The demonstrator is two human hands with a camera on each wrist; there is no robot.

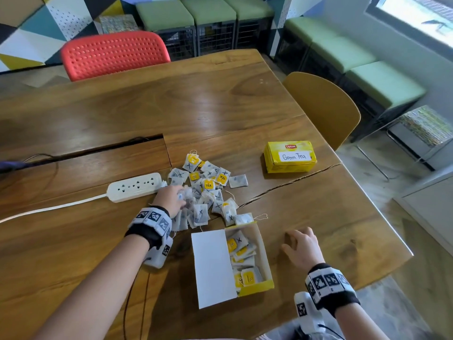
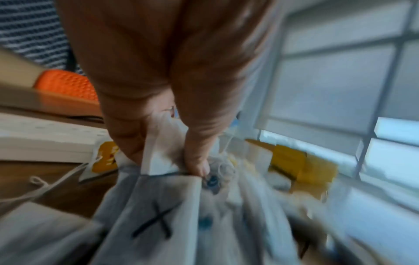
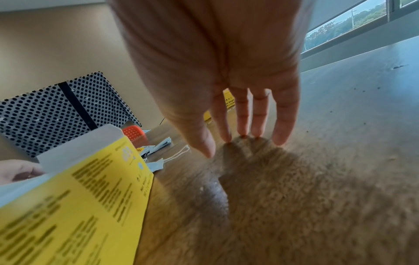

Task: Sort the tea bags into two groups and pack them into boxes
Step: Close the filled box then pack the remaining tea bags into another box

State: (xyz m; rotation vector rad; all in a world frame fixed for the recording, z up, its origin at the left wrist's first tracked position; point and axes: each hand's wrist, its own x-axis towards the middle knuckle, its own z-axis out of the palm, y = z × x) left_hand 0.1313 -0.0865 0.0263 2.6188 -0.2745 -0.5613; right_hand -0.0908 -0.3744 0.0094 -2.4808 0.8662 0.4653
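A pile of tea bags (image 1: 208,190), some marked with an X and some with yellow tags, lies mid-table. My left hand (image 1: 171,198) reaches into the pile's left side and pinches a white tea bag (image 2: 158,154) between thumb and fingers. An open yellow box (image 1: 255,261) with a raised white lid (image 1: 213,266) sits near me and holds several tea bags. A closed yellow box labelled Green Tea (image 1: 290,157) stands at the far right. My right hand (image 1: 302,246) rests with straight fingertips (image 3: 242,132) on the table, right of the open box (image 3: 75,206).
A white power strip (image 1: 134,187) with its cable lies left of the pile. The wooden table (image 1: 220,106) has a cable slot and a crack running right. A red chair (image 1: 115,54) and a yellow chair (image 1: 323,106) stand at the far edges.
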